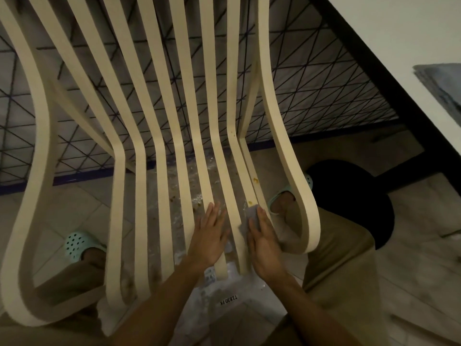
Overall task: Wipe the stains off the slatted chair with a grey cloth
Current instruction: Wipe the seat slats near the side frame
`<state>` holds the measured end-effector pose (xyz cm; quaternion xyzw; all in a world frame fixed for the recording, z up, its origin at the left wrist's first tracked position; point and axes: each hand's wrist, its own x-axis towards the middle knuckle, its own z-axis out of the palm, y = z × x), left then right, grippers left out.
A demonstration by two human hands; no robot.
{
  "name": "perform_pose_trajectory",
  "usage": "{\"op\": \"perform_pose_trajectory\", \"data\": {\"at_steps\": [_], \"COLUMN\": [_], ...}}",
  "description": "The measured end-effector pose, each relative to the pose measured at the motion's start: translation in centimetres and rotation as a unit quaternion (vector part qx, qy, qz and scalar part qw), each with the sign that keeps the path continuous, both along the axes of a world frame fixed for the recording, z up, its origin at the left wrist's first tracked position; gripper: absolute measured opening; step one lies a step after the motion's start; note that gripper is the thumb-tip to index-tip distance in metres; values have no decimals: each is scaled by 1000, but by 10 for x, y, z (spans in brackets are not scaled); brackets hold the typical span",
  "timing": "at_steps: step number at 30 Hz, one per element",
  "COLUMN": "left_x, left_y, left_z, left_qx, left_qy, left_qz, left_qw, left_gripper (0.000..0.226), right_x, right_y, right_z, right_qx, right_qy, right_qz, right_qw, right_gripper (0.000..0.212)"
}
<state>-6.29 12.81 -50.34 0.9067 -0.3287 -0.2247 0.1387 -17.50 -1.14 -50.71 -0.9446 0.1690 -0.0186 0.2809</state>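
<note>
**Progress.** Wiping is judged under way and unfinished. At the near front edge of the chair point(277, 121), the right hand point(264, 243) presses the grey cloth point(249, 217) flat on a slat right of the chair's middle. Its grip is slack: the fingers are straight on top of the cloth and are not curled round it. The left hand point(209, 236) lies on the next slat but one to the left, fingers straight, holding nothing.

Just beyond the cloth on the same slat, an orange stain point(250, 202) remains. A second stain point(255, 180) sits farther up toward the chair's back. Faint specks show higher on the neighbouring slat. The other slats look clean, though the light is dim.

**Count.**
- One chair.
- One cloth in use.
- Two hands.
- Two plain stains.
- One plastic sheet point(224, 290) on the floor under the chair, carrying crumbs.
- Two pale green shoes, one point(74, 243) seen through the chair's left side and one point(309, 179) at its right.
- One white worktop point(399, 33) beyond the chair's right side, bearing one grey item point(441, 86) whose kind cannot be told.
</note>
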Motion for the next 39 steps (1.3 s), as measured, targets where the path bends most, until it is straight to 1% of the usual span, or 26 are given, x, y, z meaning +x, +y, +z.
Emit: {"op": "perform_pose_trajectory", "data": {"at_steps": [4,8,12,17,22,24,26,27,28,30,32,34,37,38,39], "left_x": [12,27,43,39,44,47,50,52,54,54,49,48,37,30,26], "left_y": [-10,-19,-27,-31,-39,-46,-50,-50,-49,-43,-37,-32,-29,-27,-27], "left_z": [-2,-1,0,-8,-19,-21,-22,-23,-23,-24,-25,-23,-19,-16,-15], "left_qx": [-5,-24,-29,-21,-23,-20,-17,-16,-14,-2,10,11,4,11,18], "left_qy": [-10,0,12,-29,-52,-41,-17,-6,2,14,22,26,19,12,27], "left_qz": [-1,4,31,42,33,26,25,25,26,31,26,20,15,9,10], "left_qw": [1000,1000,999,998,998,999,999,1000,1000,999,999,999,1000,1000,999], "left_gripper": [60,60,61,61,61,61,61,61,61,61,62,63,63,63,63], "right_x": [7,16,37,75,125,141,152,155,157,156,146,128,110,104,95], "right_y": [-9,-9,-10,-21,-43,-53,-59,-58,-57,-51,-45,-41,-42,-41,-40], "right_z": [-10,-11,-10,-22,-29,-30,-32,-33,-35,-37,-39,-41,-43,-40,-38], "right_qx": [-45,-89,-105,-99,-80,-80,-63,-48,-31,22,59,88,149,163,165], "right_qy": [36,75,70,47,23,28,42,48,66,67,48,17,-25,-20,-23], "right_qz": [6,12,26,19,14,2,-11,-14,-17,-20,-28,-35,-63,-73,-80], "right_qw": [998,993,992,994,996,996,997,998,997,997,997,995,987,984,983], "right_gripper": [72,84,86,84,84,86,84,80,71,55,54,47,60,62,61]}}
